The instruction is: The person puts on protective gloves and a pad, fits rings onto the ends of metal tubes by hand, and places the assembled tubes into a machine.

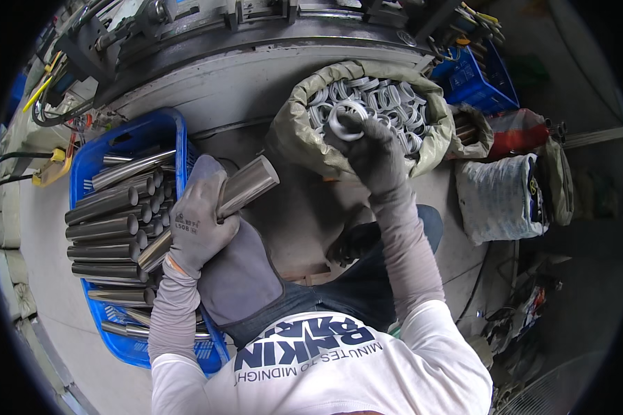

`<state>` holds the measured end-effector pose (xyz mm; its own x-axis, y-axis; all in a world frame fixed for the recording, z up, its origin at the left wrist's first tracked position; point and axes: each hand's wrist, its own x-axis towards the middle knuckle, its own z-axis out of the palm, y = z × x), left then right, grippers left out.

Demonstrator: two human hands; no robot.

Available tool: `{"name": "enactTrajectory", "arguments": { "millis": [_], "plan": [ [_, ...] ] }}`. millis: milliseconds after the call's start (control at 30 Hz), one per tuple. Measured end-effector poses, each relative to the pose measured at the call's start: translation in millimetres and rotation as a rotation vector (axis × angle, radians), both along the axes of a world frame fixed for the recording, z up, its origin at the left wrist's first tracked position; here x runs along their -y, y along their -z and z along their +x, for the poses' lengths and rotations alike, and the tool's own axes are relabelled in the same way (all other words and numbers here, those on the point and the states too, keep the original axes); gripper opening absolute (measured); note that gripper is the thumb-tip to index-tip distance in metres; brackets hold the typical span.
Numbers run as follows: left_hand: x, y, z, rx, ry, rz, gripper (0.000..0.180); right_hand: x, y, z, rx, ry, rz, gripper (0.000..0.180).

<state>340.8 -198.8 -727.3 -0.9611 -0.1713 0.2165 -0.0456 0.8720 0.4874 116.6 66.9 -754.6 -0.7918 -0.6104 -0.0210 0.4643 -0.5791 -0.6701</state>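
Note:
My left hand [199, 214], in a grey work glove, is wrapped round a shiny metal tube [249, 185] that slants up to the right over my lap. A white ring [339, 123] is pinched in the gloved fingers of my right hand [379, 155], above the near side of an open sack. That olive sack [294, 135] has a rolled rim and is heaped with similar white rings [401, 111]. The tube and the held ring are well apart. On my left, a blue plastic basket [180, 128] holds several stacked metal tubes [104, 228] like the one in my hand.
A dark machine bench [270, 34] runs along the far side. Beyond the sack stands another blue crate [477, 86]. To the right are a red bag [519, 131] and a white woven bag [498, 197]. A grey pad [235, 277] covers my left thigh.

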Motion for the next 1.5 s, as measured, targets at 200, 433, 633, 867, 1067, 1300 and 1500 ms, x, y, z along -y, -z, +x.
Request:
{"name": "enactTrajectory", "arguments": {
  "millis": [200,433,633,867,1067,1300,1500],
  "plan": [
    [-8,-5,12,0.000,-0.024,-0.052,0.066,18,-11,40,0.388,-0.136,-0.289,0.054],
    [-19,-12,26,0.057,-0.052,-0.069,0.066,19,-16,52,0.310,-0.324,-0.437,0.052],
    [-23,-8,24,-0.043,-0.018,-0.078,0.065,8,-22,63,0.239,-0.249,-0.379,0.059],
    [-27,-5,17,-0.062,0.016,-0.092,0.063,-6,-5,64,0.231,-0.220,-0.327,0.051],
    [-25,-1,14,-0.078,0.014,-0.072,0.064,3,12,64,0.265,-0.221,-0.343,0.047],
    [-25,1,14,-0.079,0.015,-0.113,0.064,14,10,62,0.386,-0.188,-0.117,0.050],
    [-24,0,14,-0.041,0.013,-0.116,0.066,22,11,69,0.431,-0.063,0.061,0.049]
  ]
}}
